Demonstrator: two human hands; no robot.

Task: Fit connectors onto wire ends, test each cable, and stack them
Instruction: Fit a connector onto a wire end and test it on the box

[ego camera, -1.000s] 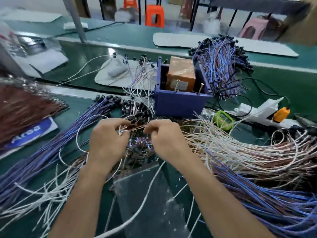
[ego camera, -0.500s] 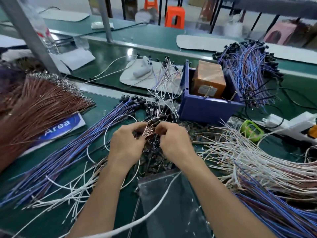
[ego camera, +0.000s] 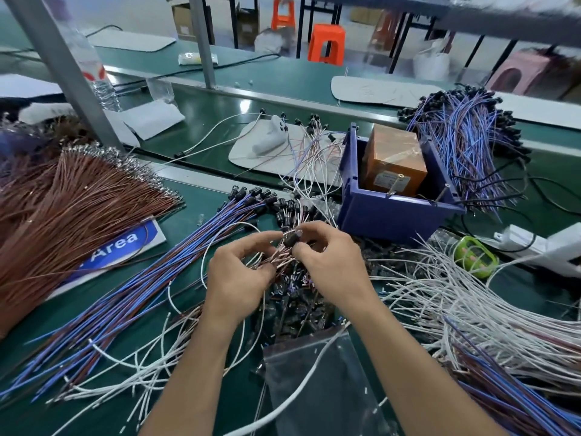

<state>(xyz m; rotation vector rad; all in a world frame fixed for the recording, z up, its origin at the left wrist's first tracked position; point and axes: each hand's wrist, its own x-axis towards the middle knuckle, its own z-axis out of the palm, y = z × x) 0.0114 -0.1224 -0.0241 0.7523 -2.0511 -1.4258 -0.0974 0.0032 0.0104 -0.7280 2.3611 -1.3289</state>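
My left hand (ego camera: 239,278) pinches a small bunch of thin brown and white wires (ego camera: 273,258) over the middle of the green bench. My right hand (ego camera: 330,265) holds a small black connector (ego camera: 291,239) at the tip of those wires, between thumb and forefinger. Under both hands lies a heap of loose black connectors (ego camera: 295,306). A fan of blue and brown cables with black connectors fitted (ego camera: 151,284) stretches to the left. White cables (ego camera: 465,309) lie in a pile on the right.
A blue bin (ego camera: 390,212) holding an orange box (ego camera: 396,162) stands behind my hands. Brown wires (ego camera: 63,199) spread at far left. Another blue cable bundle (ego camera: 465,143) lies back right. A clear plastic bag (ego camera: 317,382) lies near me; a green tape roll (ego camera: 476,256) sits right.
The view has swung left and down. My hands have stayed together on the same wires, and my right fingers now show the black connector at the wire tip.
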